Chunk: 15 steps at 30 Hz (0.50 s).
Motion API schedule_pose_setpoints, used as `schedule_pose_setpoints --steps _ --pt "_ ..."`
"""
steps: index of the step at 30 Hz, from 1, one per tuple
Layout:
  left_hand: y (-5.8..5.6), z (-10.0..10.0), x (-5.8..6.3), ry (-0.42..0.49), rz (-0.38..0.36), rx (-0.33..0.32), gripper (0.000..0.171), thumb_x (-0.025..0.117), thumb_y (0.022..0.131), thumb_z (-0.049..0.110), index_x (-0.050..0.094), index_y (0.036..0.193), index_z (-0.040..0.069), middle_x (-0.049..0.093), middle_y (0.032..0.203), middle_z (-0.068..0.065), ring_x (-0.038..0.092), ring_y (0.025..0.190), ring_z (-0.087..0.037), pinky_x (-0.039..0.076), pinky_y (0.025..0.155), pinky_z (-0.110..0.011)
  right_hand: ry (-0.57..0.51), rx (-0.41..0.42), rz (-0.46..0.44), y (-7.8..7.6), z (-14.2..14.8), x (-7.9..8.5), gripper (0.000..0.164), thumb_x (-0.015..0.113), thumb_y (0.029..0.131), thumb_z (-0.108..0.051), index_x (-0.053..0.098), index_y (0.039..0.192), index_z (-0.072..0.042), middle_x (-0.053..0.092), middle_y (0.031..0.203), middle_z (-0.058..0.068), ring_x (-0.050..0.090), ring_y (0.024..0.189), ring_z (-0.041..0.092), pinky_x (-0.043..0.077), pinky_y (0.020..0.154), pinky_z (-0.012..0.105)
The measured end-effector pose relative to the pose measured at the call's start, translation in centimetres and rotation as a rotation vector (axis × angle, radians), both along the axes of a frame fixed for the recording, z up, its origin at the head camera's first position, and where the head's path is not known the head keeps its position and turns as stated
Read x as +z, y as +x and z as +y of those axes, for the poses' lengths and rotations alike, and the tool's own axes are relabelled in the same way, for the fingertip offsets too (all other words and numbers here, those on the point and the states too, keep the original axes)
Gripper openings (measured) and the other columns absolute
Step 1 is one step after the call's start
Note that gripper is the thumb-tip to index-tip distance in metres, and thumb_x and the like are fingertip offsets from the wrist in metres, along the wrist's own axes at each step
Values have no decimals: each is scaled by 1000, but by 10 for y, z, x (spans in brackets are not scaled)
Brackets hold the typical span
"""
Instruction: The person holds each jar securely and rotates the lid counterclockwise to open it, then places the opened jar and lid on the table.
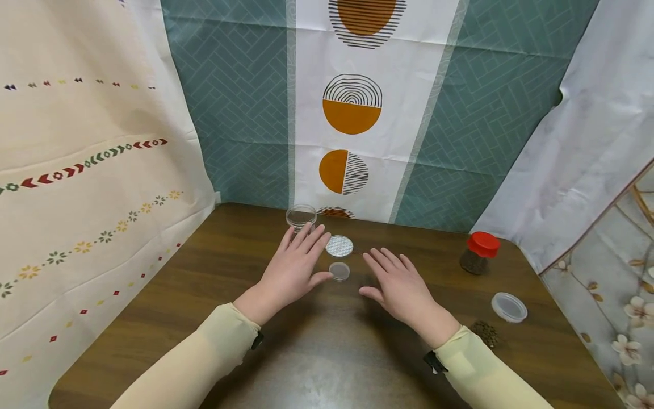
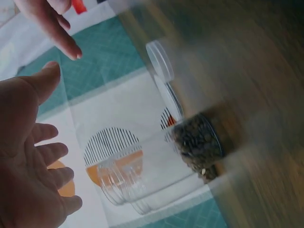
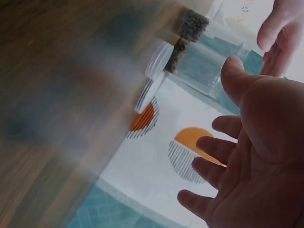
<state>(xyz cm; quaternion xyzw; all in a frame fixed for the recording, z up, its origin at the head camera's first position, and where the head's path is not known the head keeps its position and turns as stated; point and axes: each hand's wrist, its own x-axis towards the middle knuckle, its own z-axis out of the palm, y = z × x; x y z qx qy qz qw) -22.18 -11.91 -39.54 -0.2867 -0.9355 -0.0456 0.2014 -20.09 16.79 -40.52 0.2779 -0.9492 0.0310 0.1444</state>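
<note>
My left hand is held over the table with fingers extended and nothing in it. Facing it, my right hand is likewise empty, its fingers loosely extended. Just behind the left fingers stand clear jars, partly hidden in the head view; in the left wrist view one clear jar has small dark pieces at its bottom. The right wrist view shows two such jars side by side. Between the hands lie a small clear lid and, behind it, a round white patterned lid.
At the back right stands a jar with a red cover and dark contents. Nearer are a translucent lid and a clump of dark brown pieces, partly behind the right forearm. Curtains hang along the wooden table's back and sides.
</note>
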Motion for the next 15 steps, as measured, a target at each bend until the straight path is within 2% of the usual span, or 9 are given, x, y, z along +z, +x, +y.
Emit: schedule_pose_setpoints --steps 9,15 --pt "4 11 -4 -40 51 -41 89 77 101 57 45 168 8 40 175 -12 32 163 -38 21 131 -61 30 -48 36 24 29 5 83 79 100 -53 51 165 -7 51 167 18 44 156 41 35 123 66" --pt "4 17 -6 -25 39 -73 89 77 101 57 44 168 9 41 175 -11 33 163 -37 21 131 -60 47 -73 20 40 44 8 83 77 102 -52 49 166 -9 48 169 17 42 157 40 31 125 66"
